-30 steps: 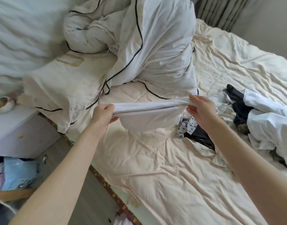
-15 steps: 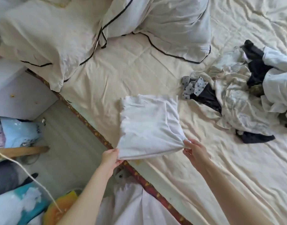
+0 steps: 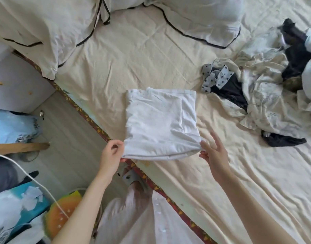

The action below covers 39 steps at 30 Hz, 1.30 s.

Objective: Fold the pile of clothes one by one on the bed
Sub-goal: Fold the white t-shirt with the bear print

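1. White cotton, folded into a rough square, the white garment (image 3: 160, 124) lies flat on the bed (image 3: 126, 55) close to its near-left edge, its near hem just reaching that edge.
2. At the garment's near-left corner the left hand (image 3: 111, 156) has its fingers (image 3: 116, 147) curled in, pinching the cloth between thumb and fingertips; that grip looks meant to keep the hem taut and square while the fold settles.
3. At the near-right corner the right hand (image 3: 215, 154) has its fingers (image 3: 215, 140) spread and straight. The thumb side touches or nearly touches the hem, though I cannot tell whether any cloth is caught there. It reads as letting go, not gripping.
4. To the right, well apart from the square, sits the pile of clothes (image 3: 260, 92): a cream printed piece, dark items and a star-patterned scrap, all crumpled and unfolded.
5. Judged from this, one garment is nearly done and most of the pile remains; placing the folded piece away from the heap keeps finished work from mixing with it.
6. Far-left, a pillow (image 3: 40, 32) with dark piping overhangs the bed's edge.
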{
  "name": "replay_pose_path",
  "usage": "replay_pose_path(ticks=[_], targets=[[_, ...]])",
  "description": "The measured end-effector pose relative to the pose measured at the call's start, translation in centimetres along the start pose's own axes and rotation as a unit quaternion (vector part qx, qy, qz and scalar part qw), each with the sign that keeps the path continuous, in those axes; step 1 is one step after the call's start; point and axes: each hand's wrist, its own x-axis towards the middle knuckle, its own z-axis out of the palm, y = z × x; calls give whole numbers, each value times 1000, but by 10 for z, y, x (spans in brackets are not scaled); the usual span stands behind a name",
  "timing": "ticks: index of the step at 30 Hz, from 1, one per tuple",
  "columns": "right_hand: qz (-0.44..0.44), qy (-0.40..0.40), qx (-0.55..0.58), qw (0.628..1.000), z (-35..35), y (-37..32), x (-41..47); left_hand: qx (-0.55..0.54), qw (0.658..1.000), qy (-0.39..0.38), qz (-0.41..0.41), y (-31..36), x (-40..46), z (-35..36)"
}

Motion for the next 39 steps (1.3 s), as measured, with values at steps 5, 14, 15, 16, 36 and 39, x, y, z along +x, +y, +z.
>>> replay_pose_path(ticks=[5, 14, 15, 16, 36, 39], targets=[[-10, -144, 31, 989, -1, -32, 27, -22, 980, -191, 45, 26, 20, -18], [-152, -50, -218, 963, 19, -76, 101, 165, 974, 28, 154, 75, 106, 4], [-148, -48, -199, 968, 27, -81, 111, 173, 972, 44, 151, 81, 117, 11], [-145, -40, -191, 970, 35, -85, 121, 181, 970, 53, 155, 87, 127, 19], [-397, 116, -494, 765, 97, -50, 173, 65, 981, 145, 110, 55, 160, 62], [-480, 28, -550, 683, 109, -33, 161, 126, 971, 135, 154, 37, 148, 63]])
